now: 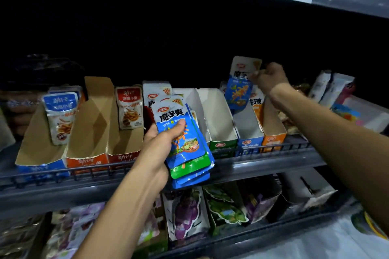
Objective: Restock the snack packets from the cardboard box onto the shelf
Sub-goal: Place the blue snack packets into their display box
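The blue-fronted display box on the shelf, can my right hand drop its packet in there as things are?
Probably yes. The right hand pinches a blue packet right above the blue-fronted display box, whose open top looks nearly empty, nothing blocking.

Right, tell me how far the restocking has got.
Done: hard to judge; the orange display box holds a few packets. In hand: the right hand pinches one blue packet above the blue display box. Left: the stack of packets gripped by the left hand, and the empty green display box.
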Tool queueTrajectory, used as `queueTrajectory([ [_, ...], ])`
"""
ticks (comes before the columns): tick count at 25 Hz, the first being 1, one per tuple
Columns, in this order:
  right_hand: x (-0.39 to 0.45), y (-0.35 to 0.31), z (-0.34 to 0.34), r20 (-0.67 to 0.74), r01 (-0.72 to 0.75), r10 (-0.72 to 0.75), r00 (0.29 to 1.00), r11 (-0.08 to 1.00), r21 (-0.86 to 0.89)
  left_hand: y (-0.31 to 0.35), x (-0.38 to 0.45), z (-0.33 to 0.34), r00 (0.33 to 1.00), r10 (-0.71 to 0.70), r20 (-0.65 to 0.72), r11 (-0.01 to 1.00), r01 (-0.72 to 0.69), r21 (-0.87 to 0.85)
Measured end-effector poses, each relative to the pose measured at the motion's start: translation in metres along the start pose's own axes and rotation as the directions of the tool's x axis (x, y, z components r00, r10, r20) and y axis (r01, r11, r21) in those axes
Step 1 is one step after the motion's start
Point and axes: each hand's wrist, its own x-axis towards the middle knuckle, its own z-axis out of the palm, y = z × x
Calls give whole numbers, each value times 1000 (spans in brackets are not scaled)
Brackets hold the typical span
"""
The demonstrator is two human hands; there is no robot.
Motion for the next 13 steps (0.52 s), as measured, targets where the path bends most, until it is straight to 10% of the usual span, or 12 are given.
queueTrajectory([
  [6,15,31,10,178,295,-241,954,656,-694,-2,3,2,1000,7,5,999,-7,50],
  [10,10,30,15,137,324,-420,897,415,-850,-4,1,5,999,-30,32,999,28,47],
  [13,-3,19,19,46,217,-351,935,466,-858,-6,0,7,997,-71,43,996,69,49],
])
